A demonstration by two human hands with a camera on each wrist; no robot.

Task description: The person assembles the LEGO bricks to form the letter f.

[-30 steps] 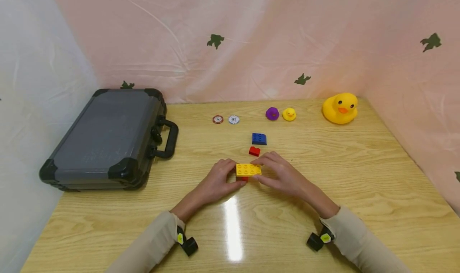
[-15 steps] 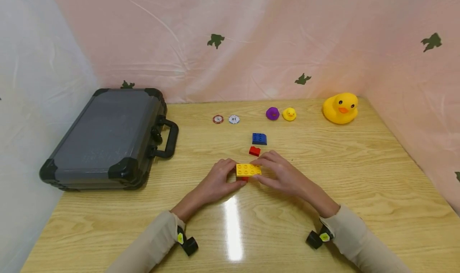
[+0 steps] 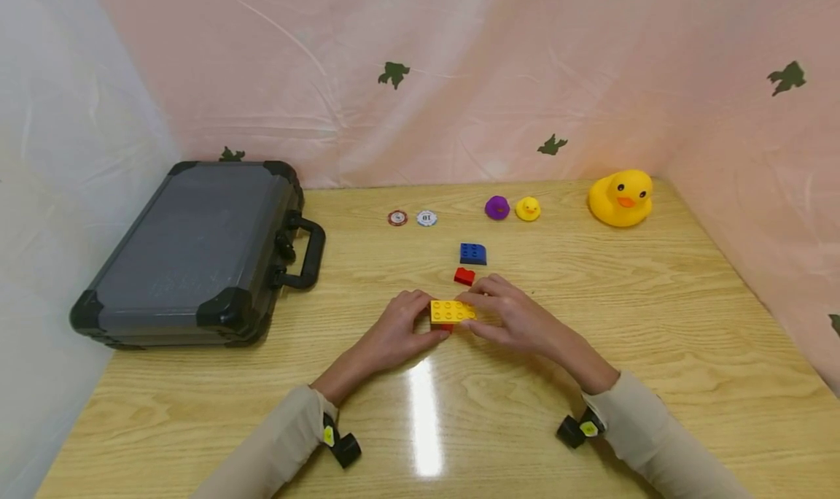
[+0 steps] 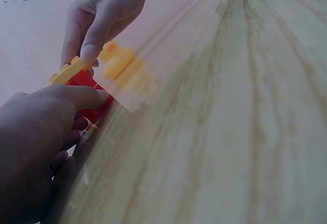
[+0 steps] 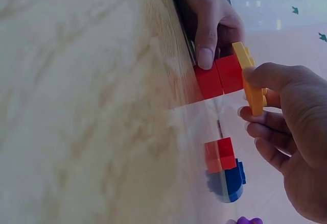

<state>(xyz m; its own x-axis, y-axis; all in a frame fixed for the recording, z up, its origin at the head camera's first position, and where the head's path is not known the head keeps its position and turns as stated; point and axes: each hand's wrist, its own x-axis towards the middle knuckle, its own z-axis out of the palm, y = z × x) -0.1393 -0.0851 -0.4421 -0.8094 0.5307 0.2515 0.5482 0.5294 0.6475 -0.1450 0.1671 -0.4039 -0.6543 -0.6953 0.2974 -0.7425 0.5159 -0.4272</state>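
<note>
Two red bricks (image 5: 209,85) stand stacked on the table, plainest in the right wrist view. A thin yellow brick (image 3: 448,311) lies across the top of the stack and juts out past it on the right, its studs upward. My left hand (image 3: 392,336) grips the red stack from the left, its thumb against the lower brick. With thumb and fingers, my right hand (image 3: 515,318) pinches the overhanging end of the yellow brick. Just beyond the hands sit a small red brick (image 3: 464,276) and a blue brick (image 3: 472,254) with a rounded corner.
A grey case (image 3: 187,247) with a black handle (image 3: 313,254) occupies the table's left side. Toward the back lie a red chip (image 3: 397,218) and a white chip (image 3: 426,218). Beside them are a purple duck (image 3: 497,208), a small yellow duck (image 3: 528,209) and a large yellow duck (image 3: 620,198).
My right hand and wrist have shifted very slightly left and forward, the fingers covering a little more of the yellow brick. The left hand keeps its place on the red stack.
</note>
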